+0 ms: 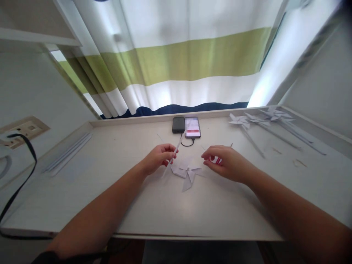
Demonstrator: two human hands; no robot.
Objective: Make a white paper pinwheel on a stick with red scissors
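Note:
Between the thumb and fingers of my left hand (161, 158) is a thin white paper stick (176, 151), tilted with its upper end leaning away to the right. A white paper pinwheel (188, 172) lies on the table between my hands, its blades folded to the centre. To its right, my right hand (224, 161) is curled around a slim pink-red object (219, 160). The fingers hide most of that object, so its kind does not show. A dark tip (231, 145) sticks up behind the hand, and a thin needle-like line (202, 147) shows by the fingertips.
Several pinwheels on sticks (258, 121) lie at the back right. More paper sticks (71, 152) lie at the left. A black power bank (178, 125) and a phone (193, 127) joined by a cable sit at the back. Small thin pieces (299, 162) lie at the right.

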